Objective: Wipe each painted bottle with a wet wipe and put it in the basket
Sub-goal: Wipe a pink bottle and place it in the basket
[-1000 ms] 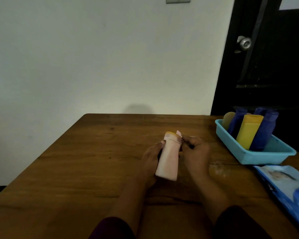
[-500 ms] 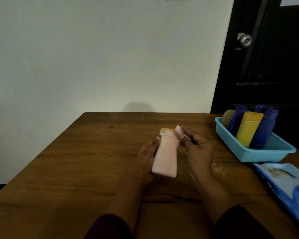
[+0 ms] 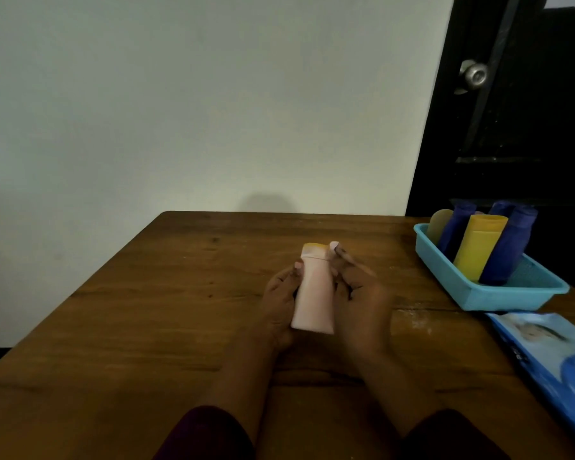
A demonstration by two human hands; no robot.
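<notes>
Gripping pale pink bottle (image 3: 313, 295) from its left side with left hand (image 3: 278, 305), fingers curled round the body, yellow-tinted cap pointing to the far side. Pinching small wet wipe (image 3: 334, 245) with right hand (image 3: 362, 302), a little blurred, at the right edge of the cap. Held over the middle of wooden table (image 3: 146, 310). Far right, turquoise basket (image 3: 512, 295) with yellow bottle (image 3: 478, 249) and blue bottles (image 3: 509, 255) leaning inside. Near right, just beside the basket, blue wipes pack (image 3: 548, 356). Behind, pale wall (image 3: 180, 111) and dark door (image 3: 528, 134) with round knob (image 3: 475, 74).
</notes>
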